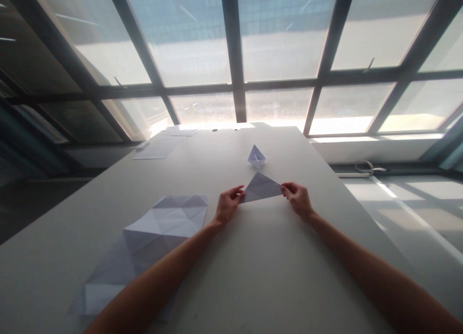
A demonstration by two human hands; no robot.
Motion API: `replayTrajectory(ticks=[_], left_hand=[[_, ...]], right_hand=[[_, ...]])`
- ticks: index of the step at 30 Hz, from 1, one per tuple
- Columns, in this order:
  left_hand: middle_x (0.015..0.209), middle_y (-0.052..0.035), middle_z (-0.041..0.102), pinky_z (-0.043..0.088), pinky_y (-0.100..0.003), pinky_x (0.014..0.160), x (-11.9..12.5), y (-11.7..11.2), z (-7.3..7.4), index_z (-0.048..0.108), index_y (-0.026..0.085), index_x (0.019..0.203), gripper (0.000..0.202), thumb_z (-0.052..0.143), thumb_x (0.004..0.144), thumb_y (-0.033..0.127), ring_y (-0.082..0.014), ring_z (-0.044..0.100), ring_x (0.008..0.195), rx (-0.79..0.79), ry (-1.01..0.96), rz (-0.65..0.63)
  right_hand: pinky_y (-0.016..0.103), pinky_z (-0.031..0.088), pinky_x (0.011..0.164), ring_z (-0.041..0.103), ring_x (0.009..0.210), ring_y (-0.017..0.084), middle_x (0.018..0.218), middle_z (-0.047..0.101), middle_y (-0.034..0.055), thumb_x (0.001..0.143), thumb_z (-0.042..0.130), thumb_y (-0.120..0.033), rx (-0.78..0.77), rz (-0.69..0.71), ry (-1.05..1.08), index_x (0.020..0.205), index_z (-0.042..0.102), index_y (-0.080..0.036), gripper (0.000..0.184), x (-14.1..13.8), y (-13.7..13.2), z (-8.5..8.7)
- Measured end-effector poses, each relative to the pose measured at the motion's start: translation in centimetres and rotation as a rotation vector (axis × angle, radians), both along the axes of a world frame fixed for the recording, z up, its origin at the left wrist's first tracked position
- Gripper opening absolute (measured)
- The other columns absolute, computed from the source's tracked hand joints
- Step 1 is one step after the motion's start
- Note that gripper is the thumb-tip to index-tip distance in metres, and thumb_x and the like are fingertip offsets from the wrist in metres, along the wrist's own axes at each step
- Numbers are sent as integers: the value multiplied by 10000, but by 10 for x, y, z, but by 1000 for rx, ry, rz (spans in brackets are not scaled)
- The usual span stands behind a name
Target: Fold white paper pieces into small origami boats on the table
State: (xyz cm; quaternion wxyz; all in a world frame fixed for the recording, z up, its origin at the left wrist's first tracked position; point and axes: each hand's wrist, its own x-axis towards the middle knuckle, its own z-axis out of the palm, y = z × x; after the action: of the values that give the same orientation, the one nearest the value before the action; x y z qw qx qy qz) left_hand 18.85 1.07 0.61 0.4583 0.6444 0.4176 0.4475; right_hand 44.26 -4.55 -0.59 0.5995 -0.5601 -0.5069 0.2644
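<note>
A sheet of paper folded into a triangle (261, 187) is held just above the white table (275, 271), its peak pointing away from me. My left hand (227, 206) pinches its left corner. My right hand (298, 199) pinches its right corner. Both hands have their fingers closed on the paper. A small finished folded paper figure (256, 157) stands on the table just beyond the triangle.
A large creased, unfolded sheet (152, 242) lies on the table to my left. More flat sheets (159, 148) lie at the far left end near the window. Scissors (367, 168) rest on the sill to the right. Big windows rise behind the table.
</note>
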Motion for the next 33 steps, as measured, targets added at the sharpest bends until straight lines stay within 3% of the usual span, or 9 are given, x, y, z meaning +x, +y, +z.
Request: replayTrajectory(ticks=[3, 7, 11, 16, 21, 25, 28, 30, 33], left_hand=[[1167, -122, 641, 509, -229, 589, 0, -1, 0, 670, 141, 1195, 410, 671, 830, 328, -98, 626, 614, 131, 128, -25], [1220, -101, 533, 530, -269, 771, 3, -8, 0, 613, 185, 1261, 393, 531, 880, 138, -78, 611, 677, 379, 327, -101], [1222, -89, 507, 507, -296, 870, 5, -16, 2, 570, 210, 1311, 453, 448, 896, 77, -115, 620, 797, 506, 491, -197], [1093, -63, 621, 496, -277, 824, 2, -20, 9, 671, 240, 1192, 408, 470, 871, 88, -171, 642, 850, 556, 681, -325], [934, -56, 687, 461, -320, 866, 2, -21, 17, 723, 238, 1088, 284, 531, 888, 175, -192, 651, 816, 609, 747, -310], [884, -48, 705, 427, -358, 938, 5, -22, 19, 718, 247, 1088, 240, 584, 889, 224, -193, 650, 835, 637, 756, -393], [1161, -83, 672, 357, -404, 1050, 7, -23, 17, 659, 261, 1214, 312, 558, 919, 256, -234, 581, 1129, 716, 801, -437], [1416, -83, 522, 249, -430, 1137, 7, -23, 14, 518, 261, 1385, 431, 492, 956, 286, -245, 417, 1344, 741, 858, -494], [1577, -80, 278, 117, -449, 1184, 7, -22, 8, 258, 222, 1531, 557, 369, 1004, 361, -237, 206, 1464, 702, 964, -556]], right_hand=[[265, 434, 531, 566, 568, 164, 668, 663, 30, 801, 625, -433, 4, -51, -41, 920, 666, -151, 310, 2, 1, -2], [271, 438, 601, 606, 615, 175, 683, 671, 21, 831, 568, -324, -74, -124, -319, 901, 646, -186, 173, 6, 2, -7], [275, 420, 655, 624, 717, 187, 762, 694, 36, 844, 557, -245, -189, -181, -583, 858, 660, -209, 110, 9, 1, -10], [303, 418, 765, 600, 841, 213, 809, 677, 49, 859, 592, -234, -197, -190, -801, 827, 668, -213, 85, 9, -1, -6], [339, 416, 788, 577, 890, 250, 879, 641, 91, 887, 599, -300, -241, -288, -969, 819, 671, -206, 136, 4, -7, 1], [316, 430, 797, 583, 862, 227, 866, 632, 93, 908, 555, -224, -211, -169, -950, 830, 681, -191, 153, -6, -11, 4], [303, 441, 851, 585, 917, 218, 907, 641, 91, 917, 528, -189, -133, -33, -898, 861, 693, -184, 175, -15, -13, 5], [312, 445, 892, 581, 975, 222, 960, 654, 97, 929, 504, -198, -107, 28, -901, 893, 700, -185, 200, -21, -16, 6], [353, 404, 1004, 529, 1165, 242, 1189, 639, 132, 958, 429, -226, -96, 62, -964, 1101, 682, -164, 297, -31, -21, 6]])
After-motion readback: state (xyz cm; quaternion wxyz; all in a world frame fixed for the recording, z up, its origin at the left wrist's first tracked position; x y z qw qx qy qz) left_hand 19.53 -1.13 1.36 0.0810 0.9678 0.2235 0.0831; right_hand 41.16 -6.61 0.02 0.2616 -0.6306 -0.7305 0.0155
